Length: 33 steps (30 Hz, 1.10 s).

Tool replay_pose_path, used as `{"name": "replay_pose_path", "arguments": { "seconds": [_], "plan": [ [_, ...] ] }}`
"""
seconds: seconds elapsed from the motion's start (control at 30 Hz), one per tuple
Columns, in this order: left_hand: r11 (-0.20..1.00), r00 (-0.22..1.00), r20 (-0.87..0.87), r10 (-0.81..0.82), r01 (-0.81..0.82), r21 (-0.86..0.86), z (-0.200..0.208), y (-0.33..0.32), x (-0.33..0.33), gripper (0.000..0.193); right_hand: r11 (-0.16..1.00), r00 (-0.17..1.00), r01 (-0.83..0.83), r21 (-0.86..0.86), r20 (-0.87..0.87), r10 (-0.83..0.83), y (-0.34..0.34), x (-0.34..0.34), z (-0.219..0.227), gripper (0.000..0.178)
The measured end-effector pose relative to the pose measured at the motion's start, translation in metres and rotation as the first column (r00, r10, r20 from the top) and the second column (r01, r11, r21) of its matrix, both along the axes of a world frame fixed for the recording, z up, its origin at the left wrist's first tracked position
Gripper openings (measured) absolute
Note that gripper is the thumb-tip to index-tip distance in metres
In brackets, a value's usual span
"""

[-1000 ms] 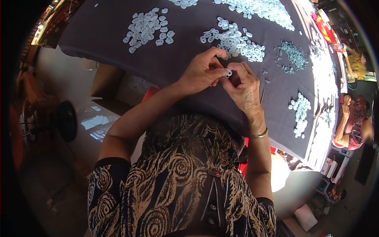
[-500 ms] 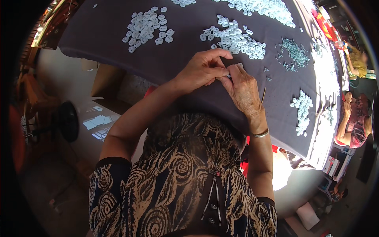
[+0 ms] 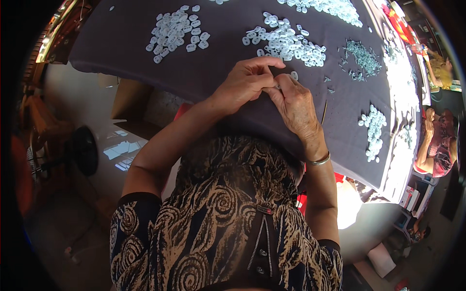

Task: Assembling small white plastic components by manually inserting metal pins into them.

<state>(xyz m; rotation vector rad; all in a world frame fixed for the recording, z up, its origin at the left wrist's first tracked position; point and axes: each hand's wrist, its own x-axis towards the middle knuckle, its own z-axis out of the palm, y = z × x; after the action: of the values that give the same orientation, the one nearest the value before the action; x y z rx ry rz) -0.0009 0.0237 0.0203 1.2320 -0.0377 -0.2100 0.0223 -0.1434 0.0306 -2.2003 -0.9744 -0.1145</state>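
My left hand (image 3: 245, 81) and my right hand (image 3: 295, 103) meet at the table's near edge. Thumb and fingertips of both are pinched together around a tiny pale piece, mostly covered by the fingers, so its kind cannot be made out. The left index finger stretches out above the pinch. Just beyond the right fingers lies a loose white oval plastic piece with two holes (image 3: 294, 75). A larger heap of similar white pieces (image 3: 291, 44) spreads past my hands. A thin brownish stick (image 3: 324, 111) rests to the right of my right hand.
On the dark tablecloth (image 3: 213, 58) are another white-piece heap (image 3: 172, 34) at left, a big far one (image 3: 332, 10), small greyish screw-like parts (image 3: 362, 60) and smaller white parts (image 3: 374, 131) at right. An open cardboard box (image 3: 131, 104) stands below left. People sit at far right.
Both hands have shifted slightly left and remain joined at the fingertips. The loose white piece beyond the right fingers shows more fully. The whole view has tilted a little.
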Motion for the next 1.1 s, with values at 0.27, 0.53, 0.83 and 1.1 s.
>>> {"name": "replay_pose_path", "arguments": {
  "seconds": [0.27,0.53,0.83,1.1],
  "plan": [
    [0.982,0.99,0.074,0.119,-0.128,0.141,0.013,0.015,0.005,0.021,0.909,0.953,0.302,0.286,-0.096,-0.286,-0.025,0.014,0.012,0.008],
    [0.844,0.946,0.238,0.219,-0.306,0.44,-0.001,0.046,0.016,0.006,0.919,0.927,0.375,0.124,-0.074,-0.368,-0.048,0.03,0.004,0.006],
    [0.105,0.691,0.695,0.197,-0.72,0.686,0.007,0.097,0.029,0.009,0.934,0.935,0.355,0.031,-0.031,-0.354,-0.027,0.029,0.0,0.009],
    [0.517,0.681,0.67,0.295,-0.704,0.488,0.008,0.047,0.016,0.015,0.955,0.944,0.296,-0.006,0.155,-0.291,-0.021,0.013,-0.005,0.013]
  ]
}}
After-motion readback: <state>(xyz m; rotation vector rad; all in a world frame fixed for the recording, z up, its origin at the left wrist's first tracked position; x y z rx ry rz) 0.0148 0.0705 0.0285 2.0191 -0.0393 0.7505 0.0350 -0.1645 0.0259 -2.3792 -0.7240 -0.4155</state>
